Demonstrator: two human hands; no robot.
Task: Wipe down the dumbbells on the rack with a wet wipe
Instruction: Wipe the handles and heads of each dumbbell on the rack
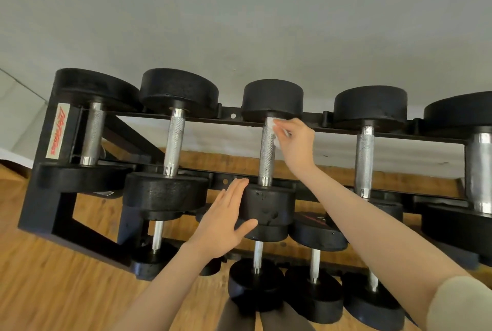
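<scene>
Mid-wipe on the 3rd dumbbell (267, 155), top row of the rack (45, 171).
You had the wipe (273, 128) pinched in your right hand (295, 141), fingers curled, at the far end of the grip. Left hand (226, 219) was flat, fingers straight & together, touching the near head. Can't tell which ones are clean; prob most of the rack left imo.

black rack (50, 171) on wooden floor (53, 277) carries dumbbells (173, 144) in rows.
</scene>
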